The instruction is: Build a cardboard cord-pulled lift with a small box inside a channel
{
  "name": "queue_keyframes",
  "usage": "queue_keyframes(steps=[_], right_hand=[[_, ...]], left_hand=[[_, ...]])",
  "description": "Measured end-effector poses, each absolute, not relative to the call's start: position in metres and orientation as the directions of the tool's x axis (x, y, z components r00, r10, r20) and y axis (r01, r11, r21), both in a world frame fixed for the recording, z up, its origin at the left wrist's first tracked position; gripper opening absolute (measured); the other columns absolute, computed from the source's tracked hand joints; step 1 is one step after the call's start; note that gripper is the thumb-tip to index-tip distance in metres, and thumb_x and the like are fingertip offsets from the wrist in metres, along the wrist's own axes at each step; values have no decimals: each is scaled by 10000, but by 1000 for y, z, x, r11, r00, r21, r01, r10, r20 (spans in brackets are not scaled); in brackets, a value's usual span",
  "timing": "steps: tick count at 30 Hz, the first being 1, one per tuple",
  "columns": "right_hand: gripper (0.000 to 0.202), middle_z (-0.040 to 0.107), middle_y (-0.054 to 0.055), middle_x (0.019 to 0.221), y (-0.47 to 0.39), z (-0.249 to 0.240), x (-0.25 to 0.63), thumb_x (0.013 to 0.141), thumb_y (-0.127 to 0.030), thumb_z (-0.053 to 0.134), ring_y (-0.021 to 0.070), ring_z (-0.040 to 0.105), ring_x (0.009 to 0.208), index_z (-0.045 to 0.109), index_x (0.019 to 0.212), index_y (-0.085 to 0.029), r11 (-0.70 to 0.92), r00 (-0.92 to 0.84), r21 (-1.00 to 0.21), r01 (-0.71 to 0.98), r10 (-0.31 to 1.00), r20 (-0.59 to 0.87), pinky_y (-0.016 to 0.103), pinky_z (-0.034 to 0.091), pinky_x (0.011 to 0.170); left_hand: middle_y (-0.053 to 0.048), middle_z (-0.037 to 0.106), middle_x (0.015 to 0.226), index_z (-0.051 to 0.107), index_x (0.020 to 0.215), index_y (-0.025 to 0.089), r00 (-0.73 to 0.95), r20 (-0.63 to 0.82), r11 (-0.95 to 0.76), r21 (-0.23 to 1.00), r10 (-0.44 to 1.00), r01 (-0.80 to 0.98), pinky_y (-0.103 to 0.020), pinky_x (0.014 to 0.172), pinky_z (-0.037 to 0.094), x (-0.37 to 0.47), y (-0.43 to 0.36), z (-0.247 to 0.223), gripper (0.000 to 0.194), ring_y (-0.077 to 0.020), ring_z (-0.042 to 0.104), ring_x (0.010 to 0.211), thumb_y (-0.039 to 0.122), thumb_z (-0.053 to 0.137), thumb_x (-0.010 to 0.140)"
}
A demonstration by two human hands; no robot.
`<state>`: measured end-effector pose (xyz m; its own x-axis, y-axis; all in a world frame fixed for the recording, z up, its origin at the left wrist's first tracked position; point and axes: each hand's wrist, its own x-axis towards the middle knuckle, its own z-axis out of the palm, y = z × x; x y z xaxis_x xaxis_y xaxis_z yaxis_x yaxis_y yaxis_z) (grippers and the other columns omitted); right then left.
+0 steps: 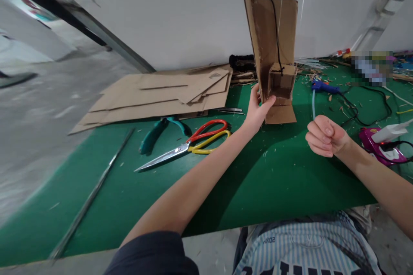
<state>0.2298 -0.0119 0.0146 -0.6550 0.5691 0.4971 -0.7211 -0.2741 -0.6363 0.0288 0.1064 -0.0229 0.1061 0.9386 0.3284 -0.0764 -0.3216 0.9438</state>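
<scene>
My left hand (256, 114) is closed on the lower edge of a cardboard model (280, 30), its thumb on the front of the small box part (284, 84). The model stands upright, with a tall back panel, a side panel and a flap at the bottom. A black cord (276, 30) hangs over the top of the back panel and down to the small box. My right hand (324, 135) is curled closed above the table; anything between its fingers is hidden. Just behind it lies a blue glue gun (325, 87) with a pale glue stick (313, 105) reaching down towards the hand.
On the green table (258, 189) lie red-and-yellow-handled scissors (187, 146), teal pliers (156, 135), stacked cardboard sheets (151, 92) and a bundle of thin rods (93, 193). A pink power strip (383, 146) with cables is at right. Scraps line the white wall (177, 17).
</scene>
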Motion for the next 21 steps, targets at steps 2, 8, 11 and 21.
queue_keyframes(steps=[2,8,11,21], right_hand=[[111,464,-57,657,-13,16,230,884,-291,709,67,365,498,653,825,-217,-276,-662,-639,-718,553,506,124,451,377],[115,524,-47,770,-10,23,228,816,-139,756,40,498,639,667,831,-211,-248,-585,-758,-604,784,209,106,512,504],[181,546,-59,820,-7,23,224,758,-105,792,19,544,684,639,788,-196,-225,-450,-807,-546,891,56,166,586,693],[247,535,-54,818,-6,19,220,722,-168,802,43,529,671,565,787,-191,-107,-348,-895,-432,936,56,193,493,610]], left_hand=[[-64,615,1177,488,1240,275,104,327,-321,944,939,-77,-446,1044,452,29,107,-24,761,-282,570,1191,681,772,662],[-57,614,1179,486,1255,293,106,376,-369,926,921,-76,-434,1030,470,29,109,-27,710,-268,592,1175,658,755,709],[-55,623,1175,499,1245,291,90,382,-377,924,920,-66,-436,1020,475,29,107,-26,722,-263,604,1142,671,764,692],[-75,617,1251,478,1298,279,157,414,-407,910,897,-77,-458,1044,474,41,81,-10,731,-275,596,1196,662,740,732]])
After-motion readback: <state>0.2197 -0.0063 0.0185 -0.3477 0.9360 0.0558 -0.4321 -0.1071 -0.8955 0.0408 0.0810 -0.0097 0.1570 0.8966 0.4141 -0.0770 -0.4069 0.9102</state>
